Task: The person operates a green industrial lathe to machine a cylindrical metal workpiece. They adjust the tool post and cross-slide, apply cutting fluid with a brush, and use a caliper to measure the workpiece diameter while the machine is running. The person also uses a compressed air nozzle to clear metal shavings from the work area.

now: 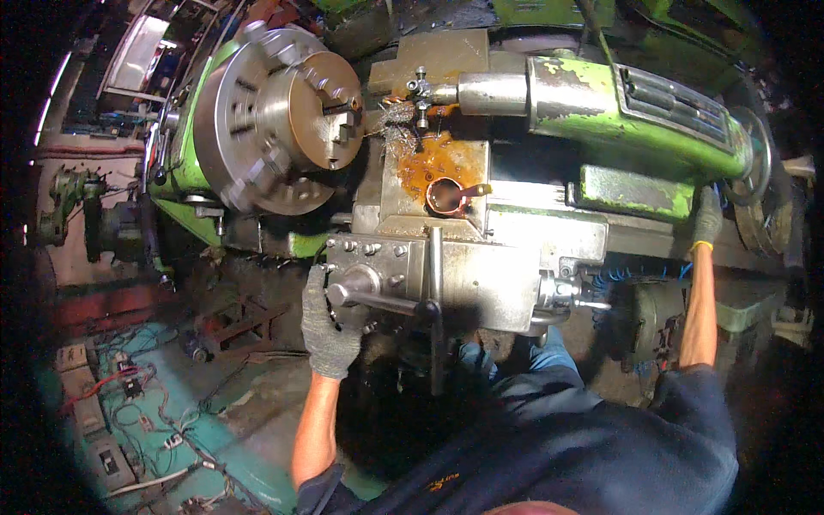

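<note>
A grey knitted glove covers my left hand [330, 330], which lies against the left side of the lathe's tool post [378, 257], its fingers stretched up along the edge. Beside it is the clamping handle [378, 299] with a round hub. My right hand [706, 219], gloved with a yellow cuff, reaches far right to the green tailstock's base, below the handwheel [755, 154]. Its fingers are curled near a bit of blue; what they hold is unclear. A round copper-coloured cup [446, 196] with a brush-like handle stands on the oily slide [412, 202].
At left is the large lathe chuck [275, 120], blurred at its rim. The green tailstock [575, 99] carries a toothed tool with metal shavings around it. A blue coiled hose [635, 274] hangs below the bed. Cables and boxes [112, 459] lie on the lower-left floor.
</note>
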Demonstrator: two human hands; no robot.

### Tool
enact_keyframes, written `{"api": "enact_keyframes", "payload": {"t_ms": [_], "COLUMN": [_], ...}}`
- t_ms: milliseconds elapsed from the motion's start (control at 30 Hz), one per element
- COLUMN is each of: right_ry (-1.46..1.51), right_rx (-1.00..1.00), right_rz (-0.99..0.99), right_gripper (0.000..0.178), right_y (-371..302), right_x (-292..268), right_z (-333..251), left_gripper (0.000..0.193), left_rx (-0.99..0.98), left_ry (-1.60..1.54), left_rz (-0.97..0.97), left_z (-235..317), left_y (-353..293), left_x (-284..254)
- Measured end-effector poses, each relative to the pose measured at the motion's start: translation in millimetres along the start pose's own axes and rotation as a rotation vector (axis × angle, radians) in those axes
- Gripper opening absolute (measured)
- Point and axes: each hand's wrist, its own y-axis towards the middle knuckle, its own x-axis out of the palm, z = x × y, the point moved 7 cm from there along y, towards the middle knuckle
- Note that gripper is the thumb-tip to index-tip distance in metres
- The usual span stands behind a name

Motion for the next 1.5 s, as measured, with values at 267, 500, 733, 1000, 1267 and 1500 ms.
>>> {"api": "enact_keyframes", "payload": {"t_ms": [267,500,733,1000,1267,1500], "right_ry": [0.142,0.419,0.709,0.818,0.897,0.951], "right_rx": [0.494,0.837,1.087,1.192,1.223,1.236], "right_rz": [-0.402,-0.315,-0.189,-0.151,-0.128,-0.103], "right_gripper": [0.038,0.039,0.041,0.042,0.044,0.046], "right_y": [16.0,6.0,-11.2,-22.1,-16.6,-13.0], "right_x": [78.3,32.9,-8.5,-31.9,-45.2,-55.4], "right_z": [33.5,2.0,-35.0,-62.3,-90.9,-120.5], "left_gripper": [0.076,0.056,0.051,0.061,0.056,0.041], "left_rx": [0.175,0.022,-0.518,-0.768,-0.368,-0.119], "left_ry": [0.125,0.13,-0.449,-0.976,-0.314,-0.123], "left_rz": [-0.205,-0.308,-0.289,-0.401,-0.221,-0.167], "left_z": [7.2,-0.4,-3.1,-28.8,-3.5,-22.7], "left_y": [4.2,16.8,31.9,-3.9,8.5,-11.0], "left_x": [-1.8,7.2,12.4,39.8,10.4,20.9]}}
